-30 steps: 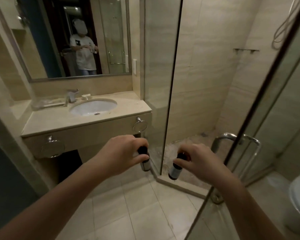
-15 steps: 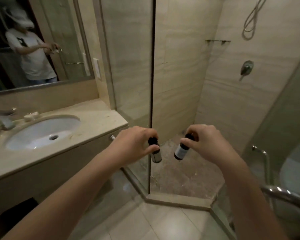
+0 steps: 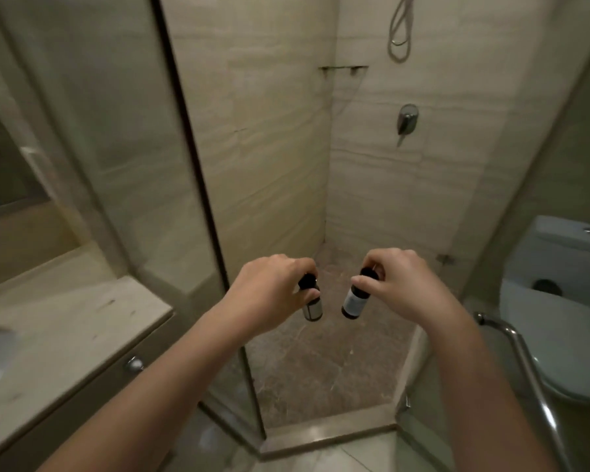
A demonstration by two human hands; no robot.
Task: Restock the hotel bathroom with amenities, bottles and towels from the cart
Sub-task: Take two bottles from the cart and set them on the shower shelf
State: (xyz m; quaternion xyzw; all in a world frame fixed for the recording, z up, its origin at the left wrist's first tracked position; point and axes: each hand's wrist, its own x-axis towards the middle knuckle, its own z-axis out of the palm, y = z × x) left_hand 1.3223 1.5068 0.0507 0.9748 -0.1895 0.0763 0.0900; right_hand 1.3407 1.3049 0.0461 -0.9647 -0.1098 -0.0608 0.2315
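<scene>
Shower wall (image 3: 269, 131) fills the middle from 12 o'clock down, beige stone w/ faint bands. Glass panel (image 3: 116, 148) stands at 10 o'clock, its dark edge strip running down to the threshold (image 3: 327, 434) at 6. Table (image 3: 65, 328) at 8 o'clock has a pale stone top and butts against the glass, w/ a round knob (image 3: 134, 364) on its front. White toilet (image 3: 559, 318) sits at 3–4 o'clock. Shower floor (image 3: 321, 369) is brownish, mottled, below both hands. Chrome door handle (image 3: 525, 362), a curved bar, is at 4 o'clock. Hose (image 3: 401, 35) hangs looped at 1 o'clock. Small corner shelf (image 3: 343, 68) is just below-left of it, and the mixer valve (image 3: 406, 119) is lower, on the rt wall.

Left hand (image 3: 269, 294) is at centre, knuckles up, fingers curled round the black cap of the left bottle (image 3: 312, 306), which hangs cap-up. Right hand (image 3: 402, 284), at its 3 o'clock, pinches the cap of the right bottle (image 3: 351, 301). That one has a white label, its bottom leaning toward the other. The bottles are near each other, not touching, both in mid-air over the stall opening.
</scene>
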